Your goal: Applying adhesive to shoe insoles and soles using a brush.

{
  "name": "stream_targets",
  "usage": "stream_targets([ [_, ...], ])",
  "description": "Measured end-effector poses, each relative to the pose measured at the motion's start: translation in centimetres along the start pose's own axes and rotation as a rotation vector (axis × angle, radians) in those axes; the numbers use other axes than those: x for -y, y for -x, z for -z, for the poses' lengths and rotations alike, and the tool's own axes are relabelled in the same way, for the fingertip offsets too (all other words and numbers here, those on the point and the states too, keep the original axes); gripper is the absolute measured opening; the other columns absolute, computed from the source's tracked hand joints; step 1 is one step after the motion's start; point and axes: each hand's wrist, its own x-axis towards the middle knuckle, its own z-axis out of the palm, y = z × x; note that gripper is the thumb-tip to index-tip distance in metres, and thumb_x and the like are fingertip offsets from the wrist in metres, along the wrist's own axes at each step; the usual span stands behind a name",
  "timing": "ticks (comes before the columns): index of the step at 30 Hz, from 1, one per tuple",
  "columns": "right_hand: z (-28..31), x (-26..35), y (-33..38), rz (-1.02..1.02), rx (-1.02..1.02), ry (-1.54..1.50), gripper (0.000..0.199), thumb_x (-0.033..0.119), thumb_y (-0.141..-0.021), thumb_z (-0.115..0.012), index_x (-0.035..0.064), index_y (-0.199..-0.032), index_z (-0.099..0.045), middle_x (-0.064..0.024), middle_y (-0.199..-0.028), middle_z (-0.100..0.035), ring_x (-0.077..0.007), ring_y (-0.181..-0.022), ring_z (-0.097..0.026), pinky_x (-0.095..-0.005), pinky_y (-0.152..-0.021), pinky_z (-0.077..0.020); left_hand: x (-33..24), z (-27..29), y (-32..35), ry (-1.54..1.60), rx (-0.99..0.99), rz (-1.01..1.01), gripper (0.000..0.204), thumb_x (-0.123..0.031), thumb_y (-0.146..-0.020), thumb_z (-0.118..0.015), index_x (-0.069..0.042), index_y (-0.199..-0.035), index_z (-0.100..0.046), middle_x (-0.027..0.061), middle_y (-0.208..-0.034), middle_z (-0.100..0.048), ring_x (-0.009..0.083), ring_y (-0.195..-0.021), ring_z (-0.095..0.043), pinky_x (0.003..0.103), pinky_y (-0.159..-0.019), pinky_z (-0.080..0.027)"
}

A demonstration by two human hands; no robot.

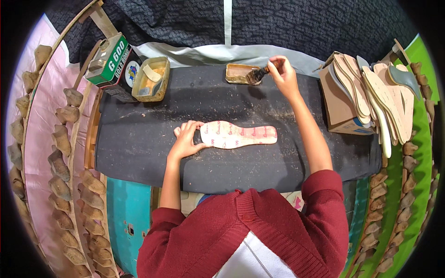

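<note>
A shoe insole (238, 135), pale with red print, lies flat on the dark cloth, its wide end to the left. My left hand (186, 140) grips that wide end between thumb and fingers. Beyond it, my right hand (283, 74) pinches the dark handle of a brush (259, 74). The brush's bristles reach into the right side of a small shallow tray (236, 81), stained brown. How deep the bristles go inside is hard to make out.
A green and black metal can (116, 69) and a yellowish container (160, 92) with scraps stand at back left. At right, a cardboard box (343, 118) holds several insoles (382, 90). Wooden shoe lasts (60, 164) hang on racks at both sides. Crumbs dot the table cloth (153, 148).
</note>
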Motion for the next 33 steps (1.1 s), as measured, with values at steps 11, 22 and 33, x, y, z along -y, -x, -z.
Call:
stream_targets([
  [11, -1.6, -3.4, -4.9, 0.003, 0.199, 0.286, 0.016, 0.015, -0.081, -0.053, 0.0015, -0.087, -0.047, -0.0063, -0.07, -0.051, -0.0135, -0.063, -0.047, -0.0266, -0.059, -0.0403, -0.2, 0.0, 0.3, -0.021, 0.009, 0.025, 0.066, -0.036, -0.052, -0.076, -0.012, -0.106, -0.048, 0.0037, -0.099, -0.048, 0.0219, -0.099, -0.041, 0.034, -0.079, -0.023],
  [22, -1.1, -3.7, -5.2, -0.026, 0.041, 0.109, 0.011, 0.012, -0.081, -0.054, 0.0026, -0.085, -0.049, -0.0031, -0.067, -0.054, -0.0084, -0.061, -0.051, -0.0226, -0.055, -0.0414, -0.6, -0.1, 0.5, -0.041, 0.009, 0.042, 0.065, -0.037, -0.052, -0.076, -0.012, -0.106, -0.049, 0.0037, -0.099, -0.048, 0.0224, -0.097, -0.041, 0.035, -0.078, -0.023],
  [33, -0.4, -3.8, -2.9, -0.256, -0.324, -0.107, 0.012, 0.013, -0.082, -0.053, 0.0033, -0.087, -0.046, -0.0036, -0.074, -0.053, -0.008, -0.055, -0.053, -0.0187, -0.046, -0.0413, -1.3, -0.5, 0.8, -0.068, -0.009, 0.042, 0.065, -0.038, -0.052, -0.075, -0.011, -0.105, -0.049, 0.0028, -0.097, -0.049, 0.0188, -0.095, -0.043, 0.034, -0.079, -0.022],
])
